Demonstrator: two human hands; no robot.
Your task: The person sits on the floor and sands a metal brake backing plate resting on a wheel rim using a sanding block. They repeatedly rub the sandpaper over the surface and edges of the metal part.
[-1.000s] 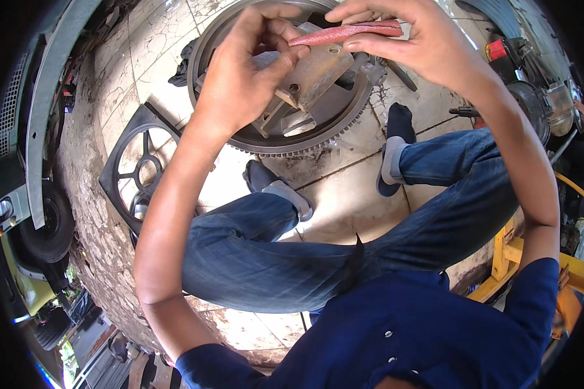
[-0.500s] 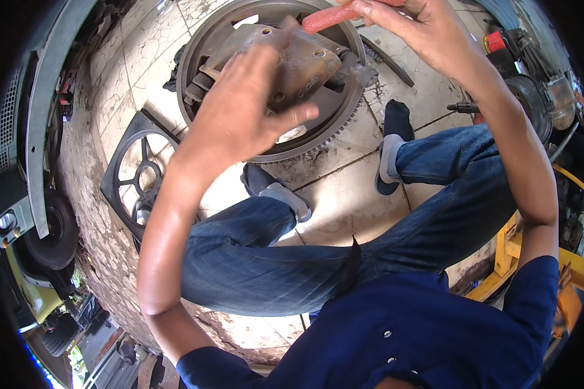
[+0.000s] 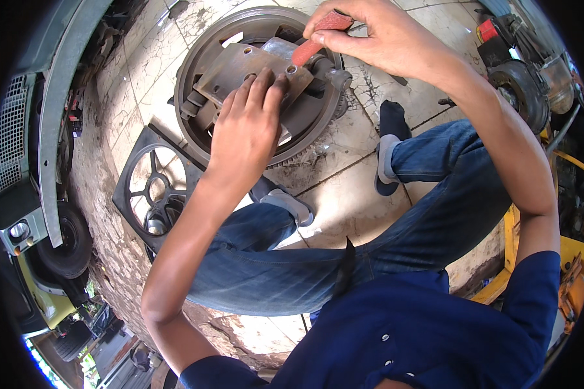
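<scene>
A rusty metal plate with round holes [image 3: 222, 74] lies across a large round toothed metal wheel, like a flywheel [image 3: 298, 148], on the tiles before me. My left hand [image 3: 245, 133] lies palm down on the plate's near side, fingers extended and fingertips on its surface. Between the thumb and fingers of my right hand [image 3: 376, 39], a bent strip of red sandpaper [image 3: 309, 50] is held. The strip's lower end meets the plate close to a hole at its right corner. Beside that corner, a cylindrical metal fitting [image 3: 339, 79] sticks out over the wheel's rim.
A black square frame with a spoked round opening [image 3: 128, 198] sits left of the wheel. Further left are a vehicle's grille [image 3: 10, 146] and tyre [image 3: 68, 243]. Machine parts [image 3: 522, 91] stand at the right, above a yellow metal frame [image 3: 509, 246]. My legs [image 3: 272, 272] flank the tiles.
My left hand has come down onto the plate from a blurred sweep above it. My right hand has moved left and lower, bringing the sandpaper to the plate's corner. The view has shifted slightly.
</scene>
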